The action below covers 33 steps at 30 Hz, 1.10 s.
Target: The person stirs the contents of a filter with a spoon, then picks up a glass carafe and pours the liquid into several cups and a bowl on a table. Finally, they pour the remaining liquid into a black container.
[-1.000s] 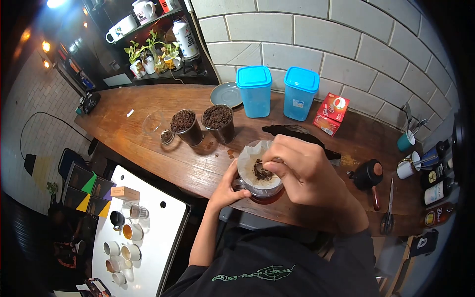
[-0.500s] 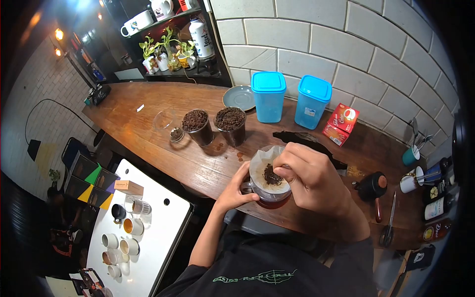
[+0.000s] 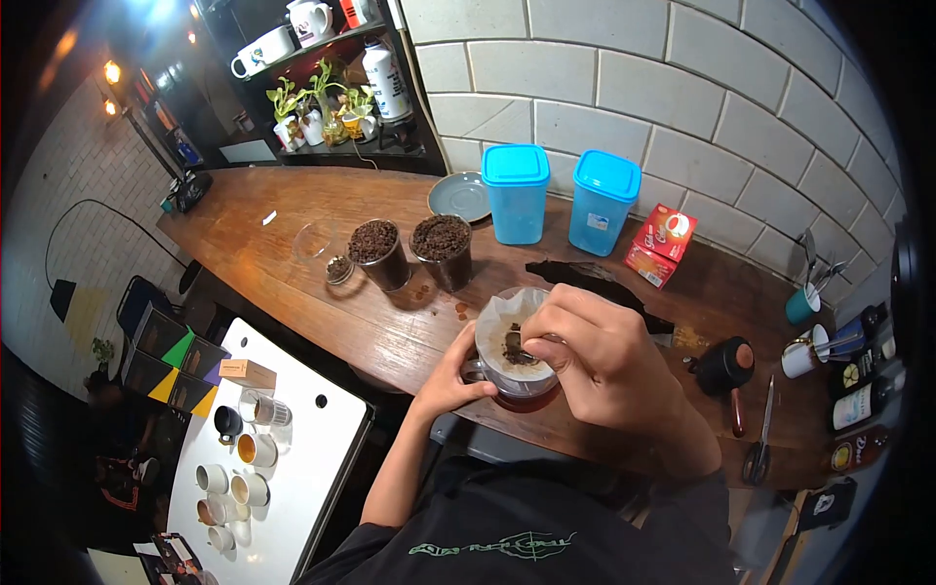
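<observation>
A white paper filter (image 3: 494, 336) with wet dark tea leaves or coffee grounds (image 3: 514, 347) inside sits in a clear dripper (image 3: 512, 384). Reddish-brown liquid (image 3: 531, 402) shows in the glass vessel under it. My left hand (image 3: 450, 380) is closed around the dripper's handle side, thumb toward the front. Over the filter, my right hand (image 3: 590, 356) pinches what looks like a small spoon (image 3: 517, 334), mostly hidden by the fingers, its tip at the dark contents. Beyond stand two glasses (image 3: 390, 268) (image 3: 450, 269) heaped with dark brown granules.
Two blue-lidded containers (image 3: 517, 210) (image 3: 597, 224), a grey saucer (image 3: 458, 198) and a red box (image 3: 661, 244) stand by the tiled wall. To the right lie a black pot-like item (image 3: 724, 365) and scissors (image 3: 760, 444). Several cups cover part of a white table (image 3: 302, 458) at left.
My right hand has shifted slightly over the filter, and a spoon-like shape shows more clearly among the dark contents. My left hand keeps its hold. The whole view has shifted a little.
</observation>
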{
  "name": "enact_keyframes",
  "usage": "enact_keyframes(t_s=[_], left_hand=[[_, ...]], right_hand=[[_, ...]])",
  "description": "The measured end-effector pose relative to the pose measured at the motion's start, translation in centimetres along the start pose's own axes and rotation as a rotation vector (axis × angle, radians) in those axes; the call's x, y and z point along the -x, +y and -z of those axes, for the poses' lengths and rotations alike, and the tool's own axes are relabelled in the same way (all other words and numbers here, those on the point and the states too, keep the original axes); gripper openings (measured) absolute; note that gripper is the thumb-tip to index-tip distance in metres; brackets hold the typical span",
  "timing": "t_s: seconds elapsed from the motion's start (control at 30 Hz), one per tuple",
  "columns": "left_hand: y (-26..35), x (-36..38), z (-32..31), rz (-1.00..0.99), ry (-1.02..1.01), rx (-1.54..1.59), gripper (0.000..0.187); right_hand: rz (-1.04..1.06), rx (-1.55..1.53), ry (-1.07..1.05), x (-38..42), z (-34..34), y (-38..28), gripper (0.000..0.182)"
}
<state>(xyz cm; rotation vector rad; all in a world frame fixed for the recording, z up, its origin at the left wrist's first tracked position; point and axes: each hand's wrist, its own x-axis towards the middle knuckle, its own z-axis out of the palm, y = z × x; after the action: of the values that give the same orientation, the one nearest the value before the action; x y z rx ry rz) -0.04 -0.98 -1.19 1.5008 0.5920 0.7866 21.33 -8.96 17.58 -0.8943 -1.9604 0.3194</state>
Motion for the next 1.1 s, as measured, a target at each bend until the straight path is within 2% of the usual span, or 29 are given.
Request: enact_keyframes(t_s=[0.23,0.37,0.47,0.67,0.87,0.97,1.1], left_hand=[[-1.0,0.0,0.5,0.040,0.002,-0.021,0.120],[-1.3,0.2,0.5,0.044,0.028,-0.003,0.120],[-1.4,-0.1,0.7,0.030,0.020,-0.023,0.120],[-0.9,-0.1,0.5,0.030,0.026,-0.058,0.118],[-0.8,-0.3,0.4,0.032,0.040,0.007,0.117],[-0.7,-0.2,0.4,0.019,0.022,0.012,0.114],[-0.6,-0.1,0.5,-0.015,0.035,-0.049,0.109]], right_hand=[[-0.017,0.007,-0.013,0.4,-0.1,1.3,0.006],[-0.041,-0.012,0.039,0.1,1.1,0.7,0.006],[-0.035,-0.086,-0.009,-0.1,0.8,1.8,0.006],[-0.061,-0.027,0.043,-0.3,1.2,2.0,0.007],[0.001,-0.020,-0.031,-0.4,1.1,3.0,0.006],[-0.080,-0.052,0.115,-0.6,1.4,2.2,0.007],[-0.108,-0.013,0.131,-0.7,0.8,2.8,0.012]])
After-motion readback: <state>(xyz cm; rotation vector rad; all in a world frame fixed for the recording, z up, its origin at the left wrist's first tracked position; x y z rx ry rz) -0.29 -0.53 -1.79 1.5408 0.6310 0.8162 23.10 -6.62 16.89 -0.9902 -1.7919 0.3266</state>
